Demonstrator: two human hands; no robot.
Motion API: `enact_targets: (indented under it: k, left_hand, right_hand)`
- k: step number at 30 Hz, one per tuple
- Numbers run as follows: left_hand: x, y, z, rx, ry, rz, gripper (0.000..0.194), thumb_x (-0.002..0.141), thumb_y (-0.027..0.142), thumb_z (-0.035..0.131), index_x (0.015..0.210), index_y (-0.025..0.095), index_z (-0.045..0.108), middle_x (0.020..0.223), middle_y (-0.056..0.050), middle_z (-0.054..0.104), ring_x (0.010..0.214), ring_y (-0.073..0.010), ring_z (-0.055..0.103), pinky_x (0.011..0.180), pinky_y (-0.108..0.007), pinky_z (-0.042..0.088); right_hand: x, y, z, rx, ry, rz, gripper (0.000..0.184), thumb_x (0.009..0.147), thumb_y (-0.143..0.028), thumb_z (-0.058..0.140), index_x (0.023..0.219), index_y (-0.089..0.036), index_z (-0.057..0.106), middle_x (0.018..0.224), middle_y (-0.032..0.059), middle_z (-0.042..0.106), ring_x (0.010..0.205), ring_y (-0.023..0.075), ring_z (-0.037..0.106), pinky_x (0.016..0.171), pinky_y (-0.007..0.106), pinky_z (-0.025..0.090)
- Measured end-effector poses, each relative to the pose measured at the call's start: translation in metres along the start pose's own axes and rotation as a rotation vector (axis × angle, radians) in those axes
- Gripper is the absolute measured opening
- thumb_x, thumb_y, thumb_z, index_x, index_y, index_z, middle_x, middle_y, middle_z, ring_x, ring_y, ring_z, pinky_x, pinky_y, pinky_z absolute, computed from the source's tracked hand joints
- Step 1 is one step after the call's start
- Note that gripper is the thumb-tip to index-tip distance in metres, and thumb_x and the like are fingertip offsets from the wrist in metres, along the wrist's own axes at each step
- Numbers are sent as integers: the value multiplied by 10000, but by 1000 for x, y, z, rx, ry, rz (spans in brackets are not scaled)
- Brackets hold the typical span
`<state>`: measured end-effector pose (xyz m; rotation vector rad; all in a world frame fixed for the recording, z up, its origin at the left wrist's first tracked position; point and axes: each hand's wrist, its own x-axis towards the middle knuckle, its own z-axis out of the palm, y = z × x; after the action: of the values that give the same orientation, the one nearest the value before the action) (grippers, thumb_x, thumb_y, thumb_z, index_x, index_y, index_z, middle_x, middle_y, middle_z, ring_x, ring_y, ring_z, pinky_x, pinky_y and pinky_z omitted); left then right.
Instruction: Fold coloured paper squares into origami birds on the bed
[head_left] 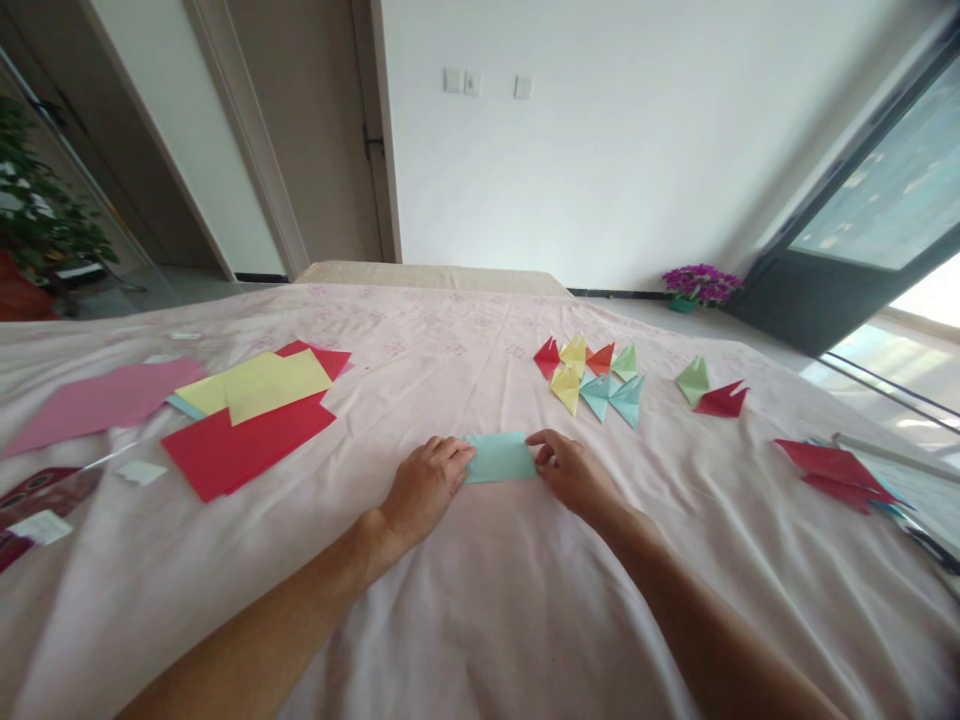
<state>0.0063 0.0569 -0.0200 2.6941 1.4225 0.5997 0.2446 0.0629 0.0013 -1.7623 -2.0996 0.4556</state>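
Observation:
A light blue rectangle of paper (498,458), which looks folded, lies on the pink cloth in front of me. My left hand (431,475) is at its left end, with the fingers held together and their tips on the edge. At the opposite end my right hand (566,468) is curled, thumb and forefinger pinching the upper right corner. Beyond the right hand stands a group of small folded paper shapes in red, yellow, green and blue, among them a blue one (598,396) and a yellow one (566,388).
Red sheets (240,450), yellow sheets (274,385) and a pink sheet (112,400) lie to the left. A green folded shape (693,377) and a dark red one (723,399) sit farther right. Red folded paper (836,472) rests near the right edge, beside a pale object.

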Motion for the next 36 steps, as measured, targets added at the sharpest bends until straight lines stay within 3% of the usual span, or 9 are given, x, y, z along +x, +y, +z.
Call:
enact_targets:
  k: [5,11,23,32,36]
  left_hand:
    - [0,0,0,-37,-8,-15,257,909,190,540,1157,230,597,1136,-26,626,1056,-195,537,961,-348,447]
    - [0,-1,0,-63,7,-14,256,930,222,518,1173,245,593,1128,-20,624,1044,-186,538,952,-336,449]
    - [0,-2,2,-42,17,-7,250,935,216,510,1166,223,605,1129,-32,628,1036,-183,547,935,-332,453]
    - [-1,-2,3,-65,25,-4,263,913,184,534,1165,216,605,1146,-41,623,1055,-191,546,951,-353,456]
    - [-3,-8,4,-182,70,4,286,907,150,521,1172,224,599,1177,-44,616,1081,-181,552,970,-354,458]
  right_hand:
    - [-9,-43,15,-1,66,-80,368,792,-97,476,1129,-223,554,962,28,621,931,181,527,827,288,363]
    - [-8,-65,37,-8,23,4,322,752,-234,578,1071,-211,545,965,51,602,907,221,510,775,321,362]
    - [4,-47,27,41,-102,64,369,706,-175,578,1065,-251,540,887,-2,579,887,193,508,736,284,352]
    - [15,-7,16,112,-147,93,385,635,-131,602,1006,-237,601,763,-42,578,707,131,525,593,231,328]
    - [18,15,11,167,-113,109,393,655,-92,542,1026,-203,613,814,-18,608,685,121,554,580,222,367]
